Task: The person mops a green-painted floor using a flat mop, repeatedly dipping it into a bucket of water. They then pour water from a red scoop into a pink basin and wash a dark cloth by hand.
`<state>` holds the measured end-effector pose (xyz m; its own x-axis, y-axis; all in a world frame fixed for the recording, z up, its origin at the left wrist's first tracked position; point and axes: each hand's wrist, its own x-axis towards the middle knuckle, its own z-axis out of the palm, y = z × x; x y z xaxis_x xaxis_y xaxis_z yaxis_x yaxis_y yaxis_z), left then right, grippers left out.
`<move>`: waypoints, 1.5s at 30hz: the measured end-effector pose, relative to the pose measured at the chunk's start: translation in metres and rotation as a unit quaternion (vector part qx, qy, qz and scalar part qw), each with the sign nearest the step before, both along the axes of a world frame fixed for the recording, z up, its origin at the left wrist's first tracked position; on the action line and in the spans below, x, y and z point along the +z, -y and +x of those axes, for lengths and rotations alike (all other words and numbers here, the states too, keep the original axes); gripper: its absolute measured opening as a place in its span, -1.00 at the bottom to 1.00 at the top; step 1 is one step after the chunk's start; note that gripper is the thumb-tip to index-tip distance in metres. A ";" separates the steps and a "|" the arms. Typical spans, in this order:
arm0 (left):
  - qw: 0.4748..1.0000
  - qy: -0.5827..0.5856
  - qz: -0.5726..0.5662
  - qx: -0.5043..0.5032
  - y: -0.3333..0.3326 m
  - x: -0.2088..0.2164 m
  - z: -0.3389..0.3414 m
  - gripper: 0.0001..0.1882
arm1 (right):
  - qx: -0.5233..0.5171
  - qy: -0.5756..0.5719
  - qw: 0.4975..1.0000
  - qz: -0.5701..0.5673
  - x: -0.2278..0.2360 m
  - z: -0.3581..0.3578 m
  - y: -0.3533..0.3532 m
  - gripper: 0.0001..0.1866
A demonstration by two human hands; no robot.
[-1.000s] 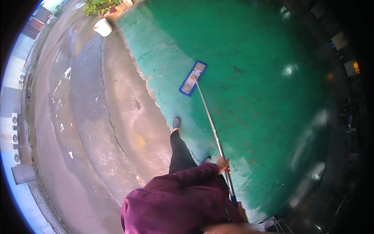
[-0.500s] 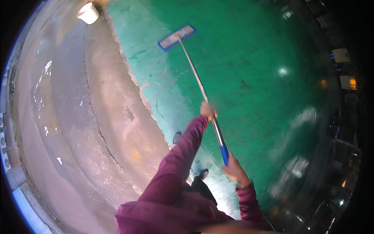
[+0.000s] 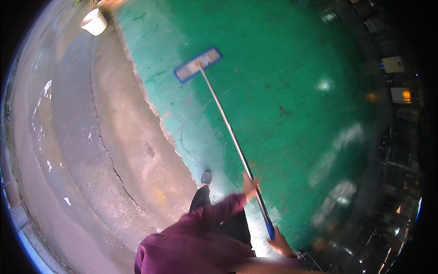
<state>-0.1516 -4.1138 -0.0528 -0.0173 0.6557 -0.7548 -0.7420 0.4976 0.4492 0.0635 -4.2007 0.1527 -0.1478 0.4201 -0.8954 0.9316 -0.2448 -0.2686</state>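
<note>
A flat mop (image 3: 223, 108) with a long silver pole stretches away from me across the green floor. Its wide rectangular head (image 3: 187, 69), pale on top with a blue fringe, lies flat on the floor near the edge of the lighter green strip. Partway up the pole, my left hand (image 3: 250, 187) is closed around the metal. My right hand (image 3: 280, 244) grips the blue handle end (image 3: 270, 229), low in the view and close to my body. Both hands are slightly blurred, and maroon sleeves cover my arms.
A white bucket (image 3: 94, 22) stands at the far left on cracked bare concrete (image 3: 132, 137). A rough, broken edge divides the concrete from the green painted floor (image 3: 292, 150). My dark shoe (image 3: 206, 176) is on the pale strip beside that edge. Dark clutter lines the right side.
Both hands have drawn back toward my body, pulling the mop nearer; its head has slid down and slightly left in view. One of my legs now shows stepped forward.
</note>
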 end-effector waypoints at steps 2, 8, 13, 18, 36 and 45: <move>0.972 0.217 -0.053 -0.067 0.044 0.058 0.040 -0.73 | 0.020 0.014 0.999 0.037 0.050 0.094 0.061 -0.50; 0.927 0.298 -0.191 -0.123 0.036 0.110 0.024 -0.41 | 0.207 0.066 0.964 0.154 0.051 0.128 0.137 -0.52; 0.964 0.198 -0.159 -0.084 -0.035 0.060 -0.089 -0.60 | 0.000 -0.009 0.999 0.042 0.065 -0.073 -0.025 -0.62; 0.982 -0.151 0.013 -0.115 -0.160 -0.039 -0.291 -0.65 | -0.043 0.032 0.999 0.003 -0.003 -0.321 -0.179 -0.56; 0.797 -0.556 -0.166 -0.166 -0.143 -0.021 -0.846 -0.65 | 0.108 -0.170 0.927 0.317 -0.094 -0.856 -0.506 -0.21; 0.862 -0.175 -0.468 0.086 0.114 -0.039 -0.964 -0.68 | 0.058 -0.246 0.956 0.151 -0.039 -0.745 -0.440 -0.20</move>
<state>-1.1158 -4.2281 -0.0922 -0.3875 -0.2733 -0.8804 -0.7415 0.6598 0.1216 -0.6814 -3.7609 0.1136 -0.5812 0.6036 -0.5458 0.6906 0.0111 -0.7231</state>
